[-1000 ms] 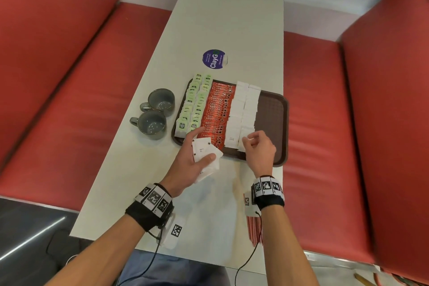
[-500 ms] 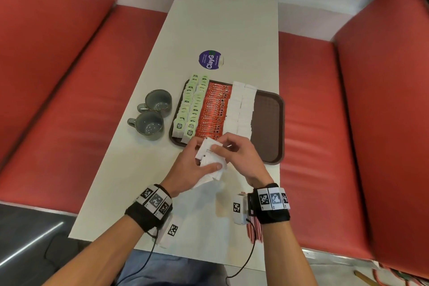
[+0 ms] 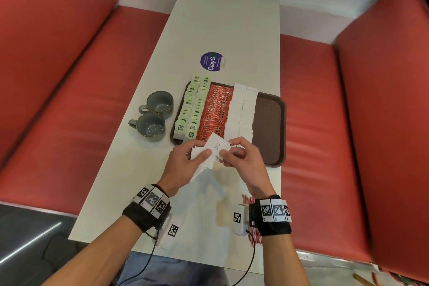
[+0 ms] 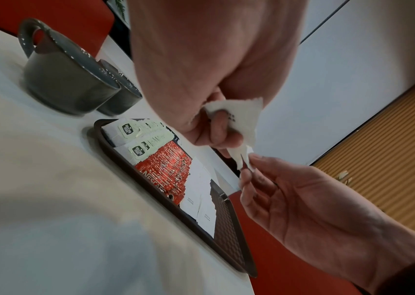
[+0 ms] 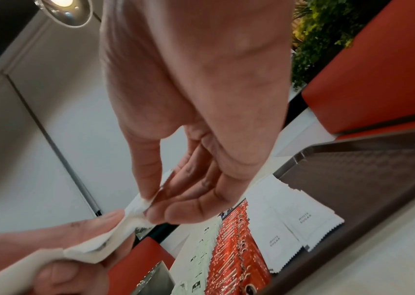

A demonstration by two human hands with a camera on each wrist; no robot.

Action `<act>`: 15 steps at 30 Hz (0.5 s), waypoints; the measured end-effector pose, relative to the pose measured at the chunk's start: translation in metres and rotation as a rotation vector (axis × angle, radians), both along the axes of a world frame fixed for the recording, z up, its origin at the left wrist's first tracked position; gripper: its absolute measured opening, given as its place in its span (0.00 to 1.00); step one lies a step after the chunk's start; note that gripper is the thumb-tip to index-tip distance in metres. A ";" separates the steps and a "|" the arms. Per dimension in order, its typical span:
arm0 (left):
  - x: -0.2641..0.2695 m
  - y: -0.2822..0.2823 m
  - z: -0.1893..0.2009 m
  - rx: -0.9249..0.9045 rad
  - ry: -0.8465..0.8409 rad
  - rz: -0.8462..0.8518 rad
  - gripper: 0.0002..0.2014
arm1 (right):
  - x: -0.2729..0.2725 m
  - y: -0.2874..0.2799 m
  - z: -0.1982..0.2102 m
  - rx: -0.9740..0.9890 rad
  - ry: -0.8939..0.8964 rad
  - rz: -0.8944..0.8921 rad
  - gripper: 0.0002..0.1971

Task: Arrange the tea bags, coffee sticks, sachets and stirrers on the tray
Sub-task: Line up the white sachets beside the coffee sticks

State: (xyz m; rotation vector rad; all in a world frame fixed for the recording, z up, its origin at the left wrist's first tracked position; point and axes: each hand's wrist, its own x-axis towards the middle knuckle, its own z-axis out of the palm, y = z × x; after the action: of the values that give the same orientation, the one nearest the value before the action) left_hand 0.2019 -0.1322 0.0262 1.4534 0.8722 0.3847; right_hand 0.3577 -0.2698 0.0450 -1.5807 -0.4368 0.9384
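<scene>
Left hand: my left hand (image 3: 183,165) grips a small stack of white sachets (image 3: 204,158), thumb on top, fingers curled beneath.
Right hand: my right hand (image 3: 241,160) pinches the top sachet (image 3: 217,146) by its near corner, between thumb and fingertips (image 5: 175,213).
Position of held sachets: above the worktop (image 3: 222,25), just over the near rim of the tray (image 3: 269,123).
Legible print, sachets: "WHITE SUGAR" on the top sachet and on the sugar sachets (image 5: 274,239) lying on the tray.
Legible print, coffee sticks: "NESCAFÉ", partly cut off, on the red coffee sticks (image 4: 168,169).
Legible print, sticker: "ClayG" on the round purple sticker (image 3: 211,62) beyond the tray; its small lines are unreadable.
Tea bags: two green-tagged rows of tea bags (image 3: 192,109) at the tray's left; the dark logo text is too small to read.
Hidden: the red stirrers (image 3: 248,202) at the worktop's near edge are mostly covered by my right wrist.
Open room: the tray's right part is bare brown; two grey cups (image 3: 153,116) stand touching each other, just left of the tray.
</scene>
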 end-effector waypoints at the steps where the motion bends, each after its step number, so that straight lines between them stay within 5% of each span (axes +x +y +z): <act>1: -0.001 0.001 0.000 -0.003 0.003 0.001 0.10 | 0.000 0.000 -0.003 0.014 0.015 -0.033 0.13; 4: -0.004 0.002 -0.002 -0.002 0.017 0.023 0.08 | 0.002 0.000 -0.015 0.020 -0.044 -0.207 0.09; 7: -0.008 0.002 -0.003 -0.034 0.048 0.051 0.07 | 0.011 0.000 -0.034 -0.115 -0.446 -0.335 0.10; 10: -0.013 0.002 -0.004 -0.058 0.063 0.069 0.06 | 0.019 0.005 -0.053 -0.234 -0.787 -0.329 0.10; 15: -0.015 0.002 0.000 -0.067 0.093 0.087 0.06 | 0.027 0.017 -0.085 -0.376 -0.988 -0.190 0.05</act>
State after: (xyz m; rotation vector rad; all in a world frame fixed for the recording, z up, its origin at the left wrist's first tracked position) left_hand 0.1872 -0.1307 0.0261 1.3837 1.0161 0.3515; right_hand 0.3846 -0.2524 -0.0397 -2.3371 -0.7932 0.0195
